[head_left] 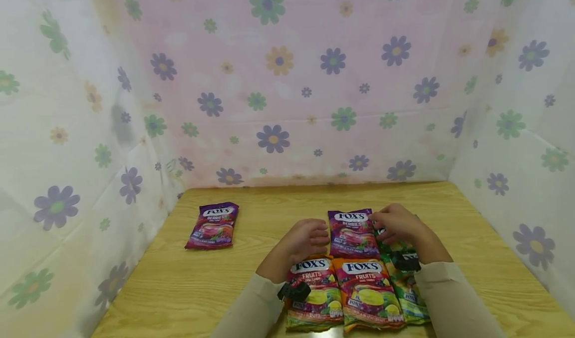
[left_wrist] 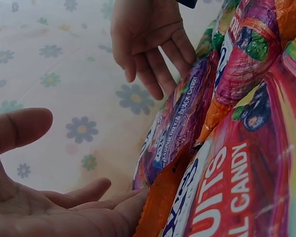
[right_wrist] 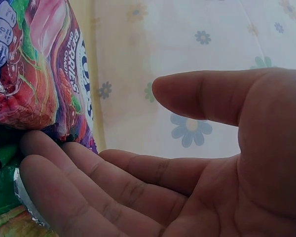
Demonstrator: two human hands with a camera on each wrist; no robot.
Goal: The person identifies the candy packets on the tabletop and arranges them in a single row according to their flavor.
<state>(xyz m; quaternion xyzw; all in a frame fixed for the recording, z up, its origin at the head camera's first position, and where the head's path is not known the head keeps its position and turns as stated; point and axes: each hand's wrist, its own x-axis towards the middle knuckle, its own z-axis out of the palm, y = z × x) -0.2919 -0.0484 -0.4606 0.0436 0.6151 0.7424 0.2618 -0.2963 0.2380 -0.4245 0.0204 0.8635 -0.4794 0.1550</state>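
A purple Fox's Berries candy bag [head_left: 352, 235] lies between my two hands in the head view. My left hand [head_left: 305, 240] is at its left side, fingers extended and thumb apart. On its right edge, my right hand [head_left: 399, 224] has its fingertips right at the bag, thumb raised away in the right wrist view. Below it lie two orange Fox's Fruits bags, the left one [head_left: 316, 298] partly behind my left wrist and the right one [head_left: 370, 295] beside it. Green candy bags [head_left: 413, 290] lie under my right hand and wrist, partly hidden.
Another purple Berries bag [head_left: 213, 226] lies apart at the left of the wooden table [head_left: 179, 288]. Flower-printed cloth [head_left: 305, 143] stands behind the table and along both sides.
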